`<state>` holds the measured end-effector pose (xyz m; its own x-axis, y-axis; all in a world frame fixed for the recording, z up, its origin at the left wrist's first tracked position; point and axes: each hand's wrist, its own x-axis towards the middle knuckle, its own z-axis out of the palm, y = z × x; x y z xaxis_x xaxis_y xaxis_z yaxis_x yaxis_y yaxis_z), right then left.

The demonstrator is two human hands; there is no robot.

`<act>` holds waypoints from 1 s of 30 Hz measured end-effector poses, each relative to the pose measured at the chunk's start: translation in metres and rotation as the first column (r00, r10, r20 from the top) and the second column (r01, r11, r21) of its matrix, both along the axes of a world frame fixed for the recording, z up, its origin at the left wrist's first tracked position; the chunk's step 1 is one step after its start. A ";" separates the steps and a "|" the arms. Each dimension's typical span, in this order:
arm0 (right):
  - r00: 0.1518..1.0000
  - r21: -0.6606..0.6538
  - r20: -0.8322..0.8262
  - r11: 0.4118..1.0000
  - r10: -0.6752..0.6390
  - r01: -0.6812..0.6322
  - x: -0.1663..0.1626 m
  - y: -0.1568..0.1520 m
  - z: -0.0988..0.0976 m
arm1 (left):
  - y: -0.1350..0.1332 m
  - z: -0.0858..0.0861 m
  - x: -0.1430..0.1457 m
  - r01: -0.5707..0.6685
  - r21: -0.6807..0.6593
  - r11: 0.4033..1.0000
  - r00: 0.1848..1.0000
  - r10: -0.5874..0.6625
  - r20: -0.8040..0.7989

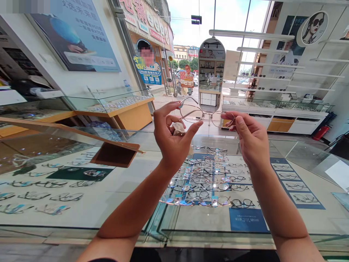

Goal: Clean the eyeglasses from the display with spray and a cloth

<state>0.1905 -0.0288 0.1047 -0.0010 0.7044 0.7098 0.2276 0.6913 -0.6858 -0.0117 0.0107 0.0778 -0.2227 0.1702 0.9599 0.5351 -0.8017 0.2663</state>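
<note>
I hold a pair of thin metal-framed glasses (203, 115) up at chest height over a glass display counter (114, 203). My left hand (174, 136) pinches the left lens rim between thumb and fingers, with a small crumpled cloth (178, 128) tucked in the palm. My right hand (251, 138) grips the right end of the frame, fingers curled around it. One temple arm sticks up behind my left fingers. Under the counter glass lie rows of several glasses (209, 185).
A tilted wooden-edged glass panel (81, 138) stands at the left. More display cases (275, 109) and wall shelves line the back and right. A mirrored display stand (211, 72) is by the shop's glass front. A red fire extinguisher (320, 133) sits at the right.
</note>
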 end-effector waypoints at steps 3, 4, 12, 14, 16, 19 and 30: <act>1.000 -0.025 0.017 0.999 -0.025 0.025 0.001 0.003 -0.001 | 0.000 0.001 0.001 0.025 0.016 1.000 1.000 -0.026 0.018; 0.999 -0.023 0.024 0.999 -0.032 0.033 0.002 0.004 -0.001 | -0.001 0.001 0.001 0.030 0.018 0.999 0.999 -0.030 0.023; 0.999 0.018 0.014 0.999 -0.038 0.038 -0.001 0.002 0.002 | -0.003 0.003 0.002 0.060 0.019 0.998 0.997 -0.061 0.040; 0.999 0.026 -0.023 0.999 -0.026 0.027 -0.001 0.001 0.003 | -0.002 0.004 0.002 0.093 0.032 0.995 0.994 -0.094 0.057; 0.997 0.034 -0.070 0.999 -0.014 0.016 -0.001 0.001 0.003 | 0.000 0.005 0.002 0.126 0.055 0.990 0.989 -0.130 0.073; 0.990 0.046 -0.138 0.999 0.007 -0.001 0.000 0.002 0.002 | 0.002 0.005 0.003 0.210 0.089 0.974 0.973 -0.218 0.081; 0.992 -0.019 -0.126 1.000 0.006 -0.008 0.003 0.009 0.000 | -0.001 0.008 0.003 0.375 0.058 0.925 0.918 -0.380 0.115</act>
<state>0.1930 -0.0202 0.1052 0.0826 0.7186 0.6905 0.1337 0.6786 -0.7223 -0.0083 0.0099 0.0862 -0.2635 0.2319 0.9364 0.1562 -0.9476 0.2787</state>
